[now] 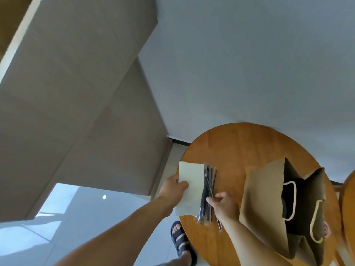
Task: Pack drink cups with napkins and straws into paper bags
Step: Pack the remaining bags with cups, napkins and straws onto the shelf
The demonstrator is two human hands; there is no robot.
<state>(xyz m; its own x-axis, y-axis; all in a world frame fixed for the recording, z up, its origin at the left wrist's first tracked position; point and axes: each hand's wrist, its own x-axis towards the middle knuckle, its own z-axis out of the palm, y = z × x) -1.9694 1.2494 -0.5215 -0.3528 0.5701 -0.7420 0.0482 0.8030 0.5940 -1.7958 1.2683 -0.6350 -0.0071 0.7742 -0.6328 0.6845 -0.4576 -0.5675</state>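
On a round wooden table lies a pile of several dark wrapped straws. My left hand pinches a pale folded napkin at its left edge, holding it over the table's left rim. My right hand pinches one straw near the lower end of the pile. To the right stands an open brown paper bag with white rope handles; its inside is dark and I cannot tell what it holds.
A second wooden table edge shows at the far right. A sandalled foot stands on the pale tiled floor by the table's left side. Beige wall panels rise at the left and a white wall behind the table.
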